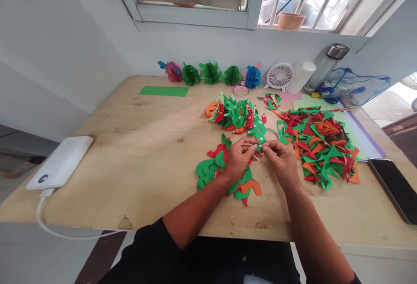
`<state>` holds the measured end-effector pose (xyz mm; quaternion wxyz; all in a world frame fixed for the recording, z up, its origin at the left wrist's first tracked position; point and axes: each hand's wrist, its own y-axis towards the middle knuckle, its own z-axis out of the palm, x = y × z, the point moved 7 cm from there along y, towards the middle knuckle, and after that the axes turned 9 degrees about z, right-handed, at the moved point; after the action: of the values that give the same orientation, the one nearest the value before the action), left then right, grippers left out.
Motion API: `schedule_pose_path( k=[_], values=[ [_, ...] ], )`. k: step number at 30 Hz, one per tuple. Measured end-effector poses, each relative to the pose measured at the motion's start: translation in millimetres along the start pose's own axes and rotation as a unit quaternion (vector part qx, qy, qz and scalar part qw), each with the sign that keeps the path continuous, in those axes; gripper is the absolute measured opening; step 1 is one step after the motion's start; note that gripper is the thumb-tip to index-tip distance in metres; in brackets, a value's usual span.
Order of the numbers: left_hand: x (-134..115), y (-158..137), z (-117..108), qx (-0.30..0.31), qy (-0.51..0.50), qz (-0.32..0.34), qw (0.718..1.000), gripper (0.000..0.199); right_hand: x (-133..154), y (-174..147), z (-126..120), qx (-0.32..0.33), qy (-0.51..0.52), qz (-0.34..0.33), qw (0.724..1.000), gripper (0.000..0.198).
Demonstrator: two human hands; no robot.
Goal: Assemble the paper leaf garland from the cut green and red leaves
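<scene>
midway between the near and far edges of the surface (143,145), somewhat toward its right edge, a small green paper piece (259,147) is pinched at the fingertips of both hands. the left hand (241,157) has thumb and fingers clamped on it, and the right hand (280,159) grips it from the other side, fingertips nearly meeting. beneath the left wrist, toward the near edge, lies a loose pile of green, red and orange cut-outs (206,171). just beyond the hands, toward the far edge, sits a heap of paper pieces with white squares (236,114). nearer the right edge spreads a larger heap of pointed scraps (322,145), with a dark phone (394,188) close to the edge itself. a green strip (163,91) lies by the far left corner; a white power bank (60,162) rests at the left edge.
</scene>
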<state>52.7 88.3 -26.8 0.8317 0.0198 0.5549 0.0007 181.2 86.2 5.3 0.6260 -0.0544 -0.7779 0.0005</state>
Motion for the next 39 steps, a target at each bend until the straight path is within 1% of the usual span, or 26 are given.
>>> schedule_pose_path(
  k=[4,8,12,15,17,21,23,30,39],
  values=[
    [2,0,1,0.009,0.006,-0.01,1.0,0.024,-2,2,-10,-0.041,-0.012,-0.003,0.999,0.016],
    [4,0,2,0.018,-0.002,-0.02,1.0,0.022,-5,3,-14,-0.056,-0.013,-0.008,0.998,0.016],
    [4,0,2,0.019,-0.015,-0.027,0.999,0.02,-6,3,-10,-0.045,-0.009,-0.003,0.999,0.016],
    [3,0,1,0.008,-0.027,-0.026,0.999,0.02,-2,1,-2,-0.006,-0.002,-0.002,1.0,0.015],
    [2,0,1,-0.001,-0.034,-0.025,0.999,0.02,2,-1,2,0.009,-0.013,-0.014,1.0,0.014],
    [0,-1,1,-0.009,-0.038,-0.026,0.999,0.021,11,-3,1,-0.013,-0.086,-0.057,0.995,0.015],
    [0,-1,2,-0.007,-0.041,-0.026,0.999,0.021,12,-3,0,-0.02,-0.106,-0.066,0.992,0.015],
    [1,-1,3,-0.002,-0.047,-0.026,0.999,0.019,11,-2,0,-0.02,-0.122,-0.073,0.99,0.015],
    [4,0,3,0.004,-0.044,-0.017,0.999,0.022,13,-2,-1,-0.041,-0.149,-0.088,0.984,0.016]
  ],
)
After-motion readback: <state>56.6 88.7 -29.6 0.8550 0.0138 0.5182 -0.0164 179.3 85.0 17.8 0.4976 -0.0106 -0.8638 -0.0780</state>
